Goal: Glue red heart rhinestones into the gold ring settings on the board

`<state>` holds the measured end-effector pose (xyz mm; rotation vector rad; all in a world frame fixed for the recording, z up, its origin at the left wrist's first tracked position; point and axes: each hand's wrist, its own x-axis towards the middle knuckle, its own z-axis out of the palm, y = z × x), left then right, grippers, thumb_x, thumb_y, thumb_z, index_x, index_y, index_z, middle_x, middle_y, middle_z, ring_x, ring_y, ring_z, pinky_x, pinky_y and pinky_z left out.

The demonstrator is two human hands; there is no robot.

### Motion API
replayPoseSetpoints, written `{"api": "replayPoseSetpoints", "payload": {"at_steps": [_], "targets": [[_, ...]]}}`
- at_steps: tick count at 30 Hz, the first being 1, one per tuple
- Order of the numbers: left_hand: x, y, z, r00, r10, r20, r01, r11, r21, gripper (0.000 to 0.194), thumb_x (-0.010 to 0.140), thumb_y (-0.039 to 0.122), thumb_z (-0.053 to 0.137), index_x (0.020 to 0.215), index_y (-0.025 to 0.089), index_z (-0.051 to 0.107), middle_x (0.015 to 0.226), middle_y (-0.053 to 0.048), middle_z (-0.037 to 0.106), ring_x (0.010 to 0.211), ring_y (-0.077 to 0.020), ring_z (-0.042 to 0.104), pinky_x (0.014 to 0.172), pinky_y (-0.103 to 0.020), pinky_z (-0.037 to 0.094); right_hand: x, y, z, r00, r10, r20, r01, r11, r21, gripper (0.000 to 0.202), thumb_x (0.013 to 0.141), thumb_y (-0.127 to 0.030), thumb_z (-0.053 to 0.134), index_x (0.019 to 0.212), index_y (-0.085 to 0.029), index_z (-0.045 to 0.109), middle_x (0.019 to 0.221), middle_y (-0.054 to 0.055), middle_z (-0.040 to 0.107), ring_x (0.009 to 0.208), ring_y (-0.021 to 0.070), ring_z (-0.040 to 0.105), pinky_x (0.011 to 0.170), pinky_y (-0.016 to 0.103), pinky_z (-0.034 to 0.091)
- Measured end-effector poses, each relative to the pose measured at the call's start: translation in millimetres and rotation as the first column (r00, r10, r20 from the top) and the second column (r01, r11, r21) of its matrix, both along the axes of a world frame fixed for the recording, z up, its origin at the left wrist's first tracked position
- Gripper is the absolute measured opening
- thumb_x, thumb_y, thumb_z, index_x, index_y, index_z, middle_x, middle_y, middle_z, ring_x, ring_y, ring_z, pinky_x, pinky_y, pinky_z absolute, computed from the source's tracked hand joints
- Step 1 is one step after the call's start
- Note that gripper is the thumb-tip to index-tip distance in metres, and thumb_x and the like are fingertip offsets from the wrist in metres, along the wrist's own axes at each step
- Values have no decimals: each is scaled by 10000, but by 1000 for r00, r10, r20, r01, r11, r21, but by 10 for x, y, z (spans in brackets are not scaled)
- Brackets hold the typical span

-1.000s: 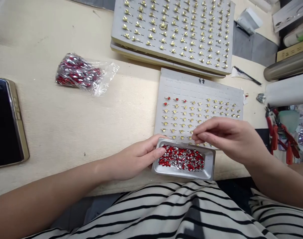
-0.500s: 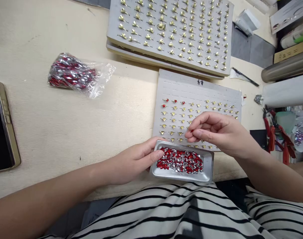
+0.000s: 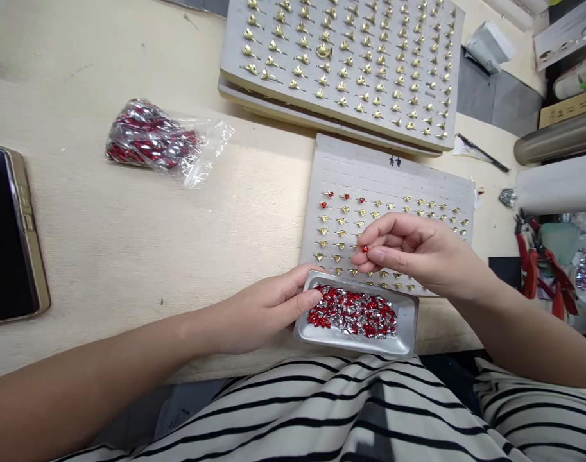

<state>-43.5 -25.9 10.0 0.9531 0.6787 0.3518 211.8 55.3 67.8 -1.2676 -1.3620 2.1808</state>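
Observation:
My left hand point(image 3: 285, 305) grips the left end of a small metal tray point(image 3: 405, 327), its thumb over the rim. Many red and silver-backed gems point(image 3: 353, 311) lie in the tray. Between thumb and fingertips, my right hand point(image 3: 408, 253) pinches a single red gem point(image 3: 364, 249). That hand hovers over a grey foam ring board point(image 3: 355, 160), just beyond the tray, and hides part of its rows. Gold rings with heart-like or triangular settings point(image 3: 341, 233) stand in the board's slots. Several rings at its upper left hold red stones point(image 3: 346, 196).
A thicker stack of ring boards point(image 3: 321, 106) full of gold rings lies behind. To the left are a clear zip bag point(image 3: 153, 138) of red and silver gems and a phone point(image 3: 8, 237). Red-handled pliers point(image 3: 557, 282), a pen point(image 3: 482, 153) and rolls point(image 3: 557, 141) are at right.
My right hand has turned and shifted slightly, so the red gem in its fingertips shows more clearly. The whole view has slid a little; my left hand keeps hold of the tray.

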Motion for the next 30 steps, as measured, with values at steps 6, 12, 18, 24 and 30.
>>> {"api": "replayPoseSetpoints", "payload": {"at_steps": [6, 12, 18, 24, 30], "targets": [[-1, -5, -20, 1000, 9, 13, -9, 1000, 7, 397, 1098, 481, 442, 1396, 243, 553, 1384, -29, 653, 1235, -168, 583, 1065, -290, 433, -23, 49, -16, 994, 27, -102, -46, 981, -190, 73, 939, -206, 782, 1008, -231, 786, 913, -13, 845, 806, 67, 809, 750, 102, 639], [-10, -22, -15, 1000, 4, 9, -4, 1000, 3, 405, 1094, 495, 441, 1395, 248, 554, 1360, -28, 658, 1251, -172, 583, 1079, -290, 436, -33, 13, -6, 997, 47, -69, -50, 998, -45, 51, 946, -216, 773, 993, -236, 767, 897, -22, 838, 810, 70, 805, 739, 127, 638], [-3, -16, -7, 1000, 3, 2, -3, 1000, 6, 403, 1092, 512, 433, 1377, 254, 554, 1364, -17, 647, 1264, -170, 582, 1118, -310, 432, -31, -8, -11, 954, 105, 282, -273, 697, 663, 99, 945, -222, 764, 1026, -277, 777, 964, -13, 777, 894, 99, 735, 802, 235, 602], [17, 4, 9, 1000, -11, 1, 11, 1000, -17, 364, 1092, 490, 422, 1320, 237, 547, 1352, -43, 643, 1302, -210, 562, 1138, -353, 435, -69, 234, -154, 880, 2, 476, -456, 284, 843, 135, 970, -225, 717, 1063, -297, 783, 949, 22, 624, 902, 161, 619, 794, 335, 541], [-1, 24, 59, 997, -43, -61, 42, 999, -6, 342, 1088, 481, 395, 1241, 221, 556, 1206, -53, 665, 1250, -250, 581, 1044, -375, 473, -182, 472, -349, 834, 49, 549, -548, 172, 818, 137, 987, -253, 682, 1078, -300, 773, 984, 34, 622, 912, 183, 593, 816, 363, 508]]}}
